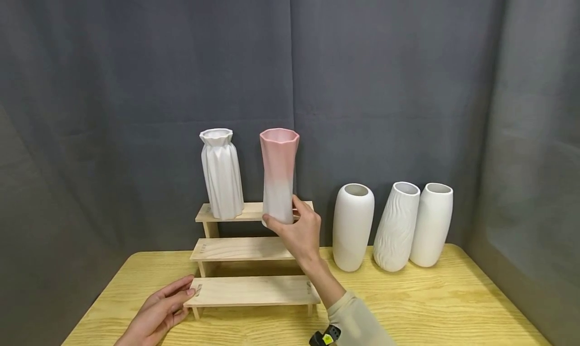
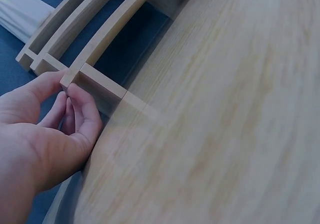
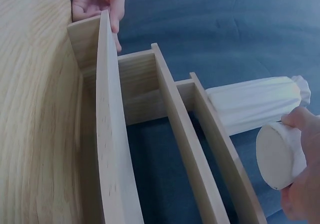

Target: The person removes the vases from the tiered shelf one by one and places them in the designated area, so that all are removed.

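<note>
My right hand [image 1: 300, 231] grips a pink-and-white fluted vase [image 1: 278, 172] low on its body, thumb on one side and fingers on the other. The vase is upright in front of the top tier of a three-tier wooden display stand [image 1: 254, 291]; its flat white base [image 3: 274, 156] shows in the right wrist view, apart from the boards. At the stand's lower left corner, my left hand [image 1: 157, 308] pinches the end of the bottom board [image 2: 75, 73] between thumb and fingers. A white pleated vase [image 1: 222, 180] stands on the left of the top tier.
To the right of the stand, a smooth white vase [image 1: 353, 230], a wavy-ribbed white vase [image 1: 395, 230] and another smooth white vase [image 1: 432, 227] stand close together on the wooden table [image 1: 408, 310]. Grey curtains [image 1: 385, 84] hang behind and at both sides.
</note>
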Tool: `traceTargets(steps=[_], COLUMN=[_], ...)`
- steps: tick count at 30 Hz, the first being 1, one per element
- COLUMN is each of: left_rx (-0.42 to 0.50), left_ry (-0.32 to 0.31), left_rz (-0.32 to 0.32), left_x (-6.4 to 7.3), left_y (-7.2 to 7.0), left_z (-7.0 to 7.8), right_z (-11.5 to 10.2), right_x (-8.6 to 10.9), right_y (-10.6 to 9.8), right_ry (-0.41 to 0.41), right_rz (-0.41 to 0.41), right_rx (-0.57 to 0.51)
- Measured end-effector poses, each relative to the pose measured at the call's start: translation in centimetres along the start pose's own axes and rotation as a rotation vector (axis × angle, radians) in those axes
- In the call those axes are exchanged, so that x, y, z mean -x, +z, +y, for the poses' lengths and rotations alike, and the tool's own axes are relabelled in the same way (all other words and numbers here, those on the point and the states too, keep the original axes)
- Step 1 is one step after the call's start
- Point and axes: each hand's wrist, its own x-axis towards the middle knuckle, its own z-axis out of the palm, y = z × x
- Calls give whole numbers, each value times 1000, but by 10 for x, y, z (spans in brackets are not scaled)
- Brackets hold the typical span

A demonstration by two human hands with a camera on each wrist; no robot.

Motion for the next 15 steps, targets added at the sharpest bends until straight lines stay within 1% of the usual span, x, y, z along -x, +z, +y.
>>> traceTargets(steps=[4,9,11,15], left_rx=[5,6,-1,-14], left_ry=[-2,-4,-6,-2], left_rz=[-6,-18,-9,34], left_x=[-1,-4,-4,0], left_y=[3,7,7,3], left_z=[0,-2,-3,-2], right_z=[-5,-9,-11,-17], right_x=[3,10,13,16], right_y=[-6,-16,-19,-22], right_ry=[4,36,52,65], right_rz=[-15,-8,-11,-44], right_rx=[6,16,9,-12])
